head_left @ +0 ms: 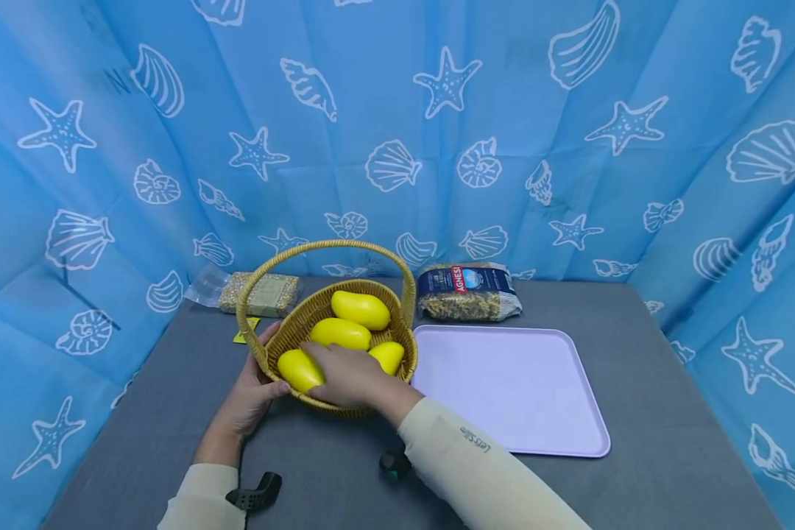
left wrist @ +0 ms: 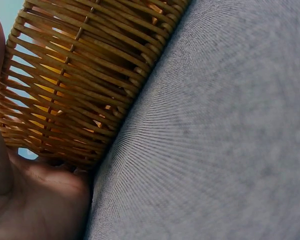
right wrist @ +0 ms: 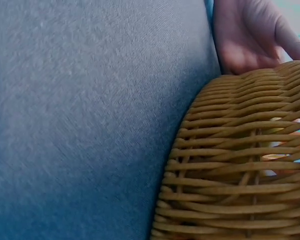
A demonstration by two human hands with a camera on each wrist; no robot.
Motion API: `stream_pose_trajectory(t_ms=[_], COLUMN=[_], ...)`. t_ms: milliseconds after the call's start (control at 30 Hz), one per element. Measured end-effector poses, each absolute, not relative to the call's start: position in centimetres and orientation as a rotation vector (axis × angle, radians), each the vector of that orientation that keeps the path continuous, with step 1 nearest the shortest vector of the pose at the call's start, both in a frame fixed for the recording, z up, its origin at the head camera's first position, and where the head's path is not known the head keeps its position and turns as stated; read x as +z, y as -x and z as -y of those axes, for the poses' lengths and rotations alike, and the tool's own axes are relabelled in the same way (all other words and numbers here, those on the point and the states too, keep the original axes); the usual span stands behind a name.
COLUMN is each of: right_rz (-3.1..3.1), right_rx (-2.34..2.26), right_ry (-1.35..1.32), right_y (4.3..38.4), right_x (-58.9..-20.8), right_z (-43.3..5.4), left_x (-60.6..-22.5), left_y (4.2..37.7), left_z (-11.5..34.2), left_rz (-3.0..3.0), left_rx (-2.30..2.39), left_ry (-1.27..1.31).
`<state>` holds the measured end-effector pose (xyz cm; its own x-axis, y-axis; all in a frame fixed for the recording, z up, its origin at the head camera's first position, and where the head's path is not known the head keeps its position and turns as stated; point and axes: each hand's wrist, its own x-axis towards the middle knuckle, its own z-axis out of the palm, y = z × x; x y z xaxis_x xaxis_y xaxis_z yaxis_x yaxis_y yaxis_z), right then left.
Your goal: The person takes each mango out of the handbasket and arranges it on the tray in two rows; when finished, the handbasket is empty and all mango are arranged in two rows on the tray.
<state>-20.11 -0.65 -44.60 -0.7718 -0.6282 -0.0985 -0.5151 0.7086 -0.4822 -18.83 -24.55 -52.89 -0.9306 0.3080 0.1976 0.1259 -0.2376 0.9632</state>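
A wicker basket (head_left: pixel 298 327) with a tall arched handle stands on the grey cloth, holding several yellow mangoes (head_left: pixel 361 310). My left hand (head_left: pixel 248 401) grips its left side near the foot of the handle, thumb over the rim. In the left wrist view that hand (left wrist: pixel 39 197) lies against the woven wall. My right hand (head_left: pixel 351 375) reaches over the near rim and holds the front-left mango (head_left: pixel 299 370), its fingers partly hidden. The right wrist view shows only the basket's outside (right wrist: pixel 230 175) and the left hand (right wrist: pixel 250 35) beyond it; the right hand is out of that view.
Right of the basket lies a pale purple tray (head_left: pixel 503 390). Behind it sits a dark-labelled bag of pasta (head_left: pixel 467 291). At the back left rests a clear bag of pale grains (head_left: pixel 265 293), near a small yellow tag (head_left: pixel 241 337). A blue shell-print curtain (head_left: pixel 397 110) encloses the table.
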Motion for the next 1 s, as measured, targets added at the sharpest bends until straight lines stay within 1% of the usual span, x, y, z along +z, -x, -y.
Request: stream_pose_trajectory(t_ms=[467,700,1000], right_rz=[-2.645,-2.634,-2.629], right_rx=[-0.634,-0.796,-1.157], right_ry=[0.881,0.83,0.786], right_y=[19.6,18.9,17.1], right_x=[-44.0,-43.4,-42.9], right_z=[0.5,-0.2,-3.8], left_x=[-53.1,-53.0,-52.8], left_y=[18.9,18.8,18.8], left_z=[24.5,24.6,24.5], left_rz=[-1.907,-1.932,-1.918], left_rx=[2.292,2.281,2.29], left_ry=[-0.514,-0.469,-0.417])
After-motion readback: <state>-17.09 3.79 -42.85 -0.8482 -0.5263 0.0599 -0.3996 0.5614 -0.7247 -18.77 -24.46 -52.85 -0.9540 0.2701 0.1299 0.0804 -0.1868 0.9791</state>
